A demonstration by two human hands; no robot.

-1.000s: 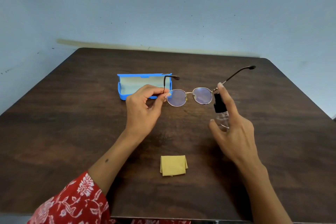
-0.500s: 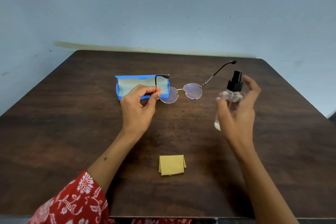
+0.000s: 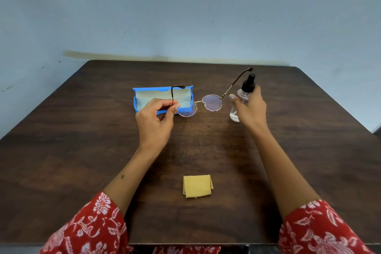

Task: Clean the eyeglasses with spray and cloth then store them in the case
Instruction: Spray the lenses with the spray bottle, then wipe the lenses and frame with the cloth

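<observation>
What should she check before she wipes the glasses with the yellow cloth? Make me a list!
1. Glasses held firmly: ok, the left hand pinches them by one arm.
2. Right hand free for the cloth: not ok, it holds the spray bottle.
3. Cloth within reach: ok, it lies folded on the table near her.
4. Lenses wet with spray: cannot tell.
5. Case open and ready: ok, it lies open behind the left hand.
</observation>
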